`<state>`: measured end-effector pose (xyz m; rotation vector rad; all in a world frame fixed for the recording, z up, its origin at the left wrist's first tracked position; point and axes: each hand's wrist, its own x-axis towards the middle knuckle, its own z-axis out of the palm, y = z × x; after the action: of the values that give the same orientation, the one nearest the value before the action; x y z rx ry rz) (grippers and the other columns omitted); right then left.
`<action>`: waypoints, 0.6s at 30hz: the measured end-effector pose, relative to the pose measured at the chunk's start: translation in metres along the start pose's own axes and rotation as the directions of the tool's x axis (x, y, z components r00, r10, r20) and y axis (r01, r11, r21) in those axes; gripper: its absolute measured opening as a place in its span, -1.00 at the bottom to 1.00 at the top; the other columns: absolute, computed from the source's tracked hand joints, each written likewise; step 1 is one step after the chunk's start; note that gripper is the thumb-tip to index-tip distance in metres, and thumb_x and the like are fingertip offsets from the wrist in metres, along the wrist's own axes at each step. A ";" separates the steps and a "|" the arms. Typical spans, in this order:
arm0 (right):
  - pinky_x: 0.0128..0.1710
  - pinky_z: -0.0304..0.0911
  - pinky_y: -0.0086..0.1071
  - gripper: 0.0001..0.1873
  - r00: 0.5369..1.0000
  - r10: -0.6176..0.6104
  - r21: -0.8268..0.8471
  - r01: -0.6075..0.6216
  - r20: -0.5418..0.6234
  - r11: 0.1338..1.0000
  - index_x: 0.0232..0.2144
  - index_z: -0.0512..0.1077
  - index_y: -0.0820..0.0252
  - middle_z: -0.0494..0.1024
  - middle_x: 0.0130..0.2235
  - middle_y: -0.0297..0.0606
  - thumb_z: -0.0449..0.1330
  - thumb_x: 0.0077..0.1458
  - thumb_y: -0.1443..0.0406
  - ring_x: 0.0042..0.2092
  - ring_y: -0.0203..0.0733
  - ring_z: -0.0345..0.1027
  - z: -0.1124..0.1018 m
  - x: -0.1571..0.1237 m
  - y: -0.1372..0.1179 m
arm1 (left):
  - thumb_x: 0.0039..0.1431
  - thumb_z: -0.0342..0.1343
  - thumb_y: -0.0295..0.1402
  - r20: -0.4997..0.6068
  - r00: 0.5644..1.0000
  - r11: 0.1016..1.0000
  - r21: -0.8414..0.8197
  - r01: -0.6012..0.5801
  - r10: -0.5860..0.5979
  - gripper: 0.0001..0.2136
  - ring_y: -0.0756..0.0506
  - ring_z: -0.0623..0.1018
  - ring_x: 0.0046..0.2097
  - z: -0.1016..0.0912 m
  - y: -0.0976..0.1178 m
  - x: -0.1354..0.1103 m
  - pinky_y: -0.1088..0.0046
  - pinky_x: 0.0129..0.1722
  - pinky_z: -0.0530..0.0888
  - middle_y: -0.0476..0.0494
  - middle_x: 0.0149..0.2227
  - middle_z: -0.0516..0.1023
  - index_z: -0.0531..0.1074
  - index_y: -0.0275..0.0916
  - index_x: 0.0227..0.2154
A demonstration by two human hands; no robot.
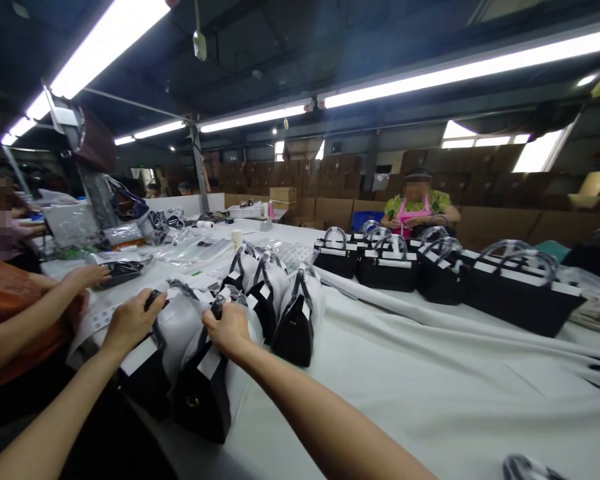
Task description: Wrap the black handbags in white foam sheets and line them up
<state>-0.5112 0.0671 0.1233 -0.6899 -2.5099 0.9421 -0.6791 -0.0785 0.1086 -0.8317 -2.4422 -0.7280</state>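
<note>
My left hand (134, 321) is closed around the wrapped handle of a black handbag (147, 377) at the table's near left edge. Close beside it, my right hand (229, 328) grips the handle of a second black handbag (203, 393), which has a white tag and a small gold ring on its end. White wrapping covers the sides of both bags, and both appear upright. Just beyond my right hand stand several similar bags, the nearest being a black handbag (294, 333) with its handles wrapped.
A row of black handbags (520, 293) lines the far side of the white-covered table (405, 387). A co-worker in a pink apron (413, 217) is behind it. At left, another person's hand (93, 275) reaches toward a dark wrapped item (125, 270). Clear plastic bags (195, 250) lie farther back.
</note>
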 end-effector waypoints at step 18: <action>-0.41 0.20 -0.41 -0.56 0.997 0.048 0.055 -0.051 0.057 0.997 -0.29 0.51 0.18 0.52 -0.49 -0.29 0.02 0.13 -0.02 -0.47 -0.20 0.40 -0.170 -0.171 0.146 | 0.20 -0.15 -0.05 -0.152 0.971 0.971 -0.179 0.159 -0.186 -0.52 -0.13 0.53 -0.25 -0.040 0.025 -0.031 0.37 -0.15 0.40 -0.21 -0.13 0.54 0.29 -0.27 0.04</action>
<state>-0.2428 0.1528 0.1146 -0.7214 -2.5142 1.0588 -0.6305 -0.0993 0.1296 -0.5934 -2.3458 -1.0343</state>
